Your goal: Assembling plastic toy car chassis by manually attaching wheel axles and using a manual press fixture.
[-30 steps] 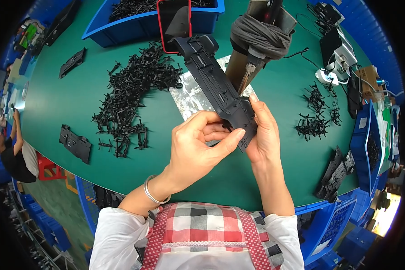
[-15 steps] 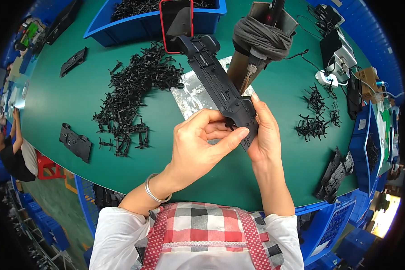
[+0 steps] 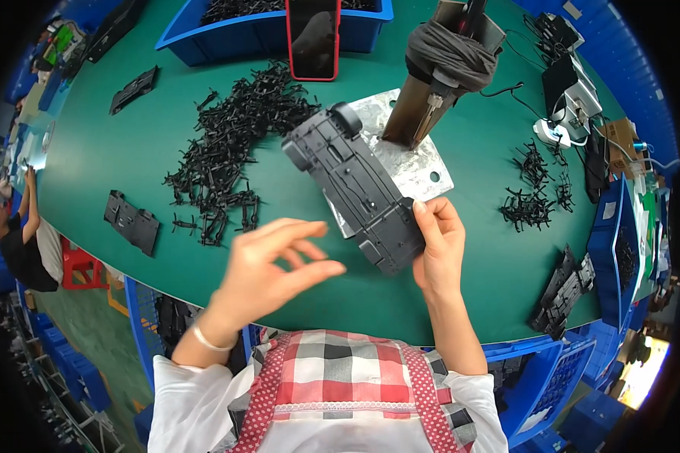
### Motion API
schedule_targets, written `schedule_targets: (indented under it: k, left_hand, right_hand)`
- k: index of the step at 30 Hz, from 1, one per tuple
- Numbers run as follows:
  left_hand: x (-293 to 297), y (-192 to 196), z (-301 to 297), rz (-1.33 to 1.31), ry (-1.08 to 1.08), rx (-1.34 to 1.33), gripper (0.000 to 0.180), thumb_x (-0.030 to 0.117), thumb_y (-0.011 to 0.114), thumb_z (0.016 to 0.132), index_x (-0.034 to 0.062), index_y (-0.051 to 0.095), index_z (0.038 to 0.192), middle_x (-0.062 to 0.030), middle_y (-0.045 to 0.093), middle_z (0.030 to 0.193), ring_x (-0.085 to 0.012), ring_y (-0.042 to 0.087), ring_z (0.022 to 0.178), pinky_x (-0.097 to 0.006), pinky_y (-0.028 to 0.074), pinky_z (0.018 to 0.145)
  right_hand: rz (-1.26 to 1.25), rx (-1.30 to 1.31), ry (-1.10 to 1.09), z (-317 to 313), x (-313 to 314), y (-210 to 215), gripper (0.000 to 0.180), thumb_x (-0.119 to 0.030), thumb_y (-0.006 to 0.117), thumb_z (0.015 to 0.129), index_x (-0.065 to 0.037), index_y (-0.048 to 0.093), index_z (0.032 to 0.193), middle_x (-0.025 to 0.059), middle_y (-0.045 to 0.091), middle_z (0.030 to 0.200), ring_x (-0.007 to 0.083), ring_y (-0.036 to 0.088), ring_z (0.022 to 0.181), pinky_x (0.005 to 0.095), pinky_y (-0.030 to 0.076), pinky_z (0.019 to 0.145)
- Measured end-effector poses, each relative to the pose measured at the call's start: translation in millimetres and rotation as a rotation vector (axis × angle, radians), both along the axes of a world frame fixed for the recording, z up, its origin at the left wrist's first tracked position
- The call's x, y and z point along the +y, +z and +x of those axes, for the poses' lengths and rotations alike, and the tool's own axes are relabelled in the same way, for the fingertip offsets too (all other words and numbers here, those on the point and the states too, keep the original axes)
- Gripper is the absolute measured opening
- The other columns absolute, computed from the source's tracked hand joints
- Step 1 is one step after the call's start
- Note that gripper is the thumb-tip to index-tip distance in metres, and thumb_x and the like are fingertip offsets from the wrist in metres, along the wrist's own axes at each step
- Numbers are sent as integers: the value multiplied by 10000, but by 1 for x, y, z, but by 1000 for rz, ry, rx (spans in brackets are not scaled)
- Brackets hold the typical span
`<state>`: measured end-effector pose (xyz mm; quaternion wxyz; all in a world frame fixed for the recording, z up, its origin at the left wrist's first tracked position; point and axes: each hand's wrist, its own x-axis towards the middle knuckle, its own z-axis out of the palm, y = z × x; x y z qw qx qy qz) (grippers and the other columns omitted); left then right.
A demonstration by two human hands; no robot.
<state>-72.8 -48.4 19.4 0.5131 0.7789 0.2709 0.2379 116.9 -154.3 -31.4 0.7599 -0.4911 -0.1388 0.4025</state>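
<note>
Positions are by clock face centred on the black toy-car chassis (image 3: 355, 189), twelve being the far side. Principal change over the last half second: the left hand (image 3: 268, 260) has come off the work. It hangs at eight o'clock, slightly blurred, thumb and fingers well apart, with nothing seen between them.

The right hand (image 3: 442, 241), at four o'clock, is now the only hand on the chassis. Its thumb is clamped on the edge of the near end; the other fingers are partly hidden, so their exact contact cannot be told.

The chassis has also turned. Half a second ago it stood more edge-on, its far end across the red-framed phone (image 3: 313, 45); now its broad ribbed face shows, lying along eleven to five, clear of the phone. It overlaps the bare metal plate (image 3: 423, 162) in view; contact cannot be confirmed. Two black wheels (image 3: 346, 118) show at the far end.

Judged effect on the work: two-handed handling has given way to a one-handed hold, leaving the left hand unengaged and the face exposed for checking.

Surroundings: driver bit (image 3: 434, 100) at one o'clock, heap of small black linkage parts (image 3: 230, 143) at ten, loose chassis plate (image 3: 132, 223) at nine
</note>
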Motion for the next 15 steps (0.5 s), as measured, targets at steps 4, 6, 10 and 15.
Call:
schedule_targets:
  k: [4, 6, 10, 15]
  left_hand:
    - [23, 46, -32, 516, 7, 24, 182, 15, 725, 681, -14, 651, 844, -102, 638, 786, -148, 602, 602, -238, 459, 499]
    - [31, 67, -23, 744, -78, -14, 179, -25, 710, 637, -9, 645, 804, -97, 628, 753, -211, 579, 639, -284, 456, 563]
    - [42, 65, -9, 801, -288, -30, 237, -14, 695, 636, 4, 637, 865, -77, 615, 837, -251, 532, 795, -316, 446, 687]
    - [34, 34, 11, 697, -481, 95, 240, 88, 695, 686, 17, 638, 908, -66, 630, 867, -229, 542, 850, -333, 420, 780]
  right_hand:
    - [-22, -311, 82, -4, -13, 3, 147, -9, 638, 813, -28, 497, 774, 67, 610, 842, 46, 512, 668, 181, 429, 616]
    - [-35, -340, 128, -5, -19, 10, 151, 2, 647, 800, -20, 500, 776, 75, 617, 858, 41, 512, 690, 179, 429, 623]
    - [-133, -498, 317, -13, -19, 27, 159, -6, 668, 778, -14, 510, 764, 75, 617, 841, 45, 518, 693, 184, 434, 614]
    - [-149, -582, 433, -12, -25, 43, 166, -36, 684, 770, 0, 522, 773, 68, 619, 823, 53, 529, 671, 195, 443, 597]
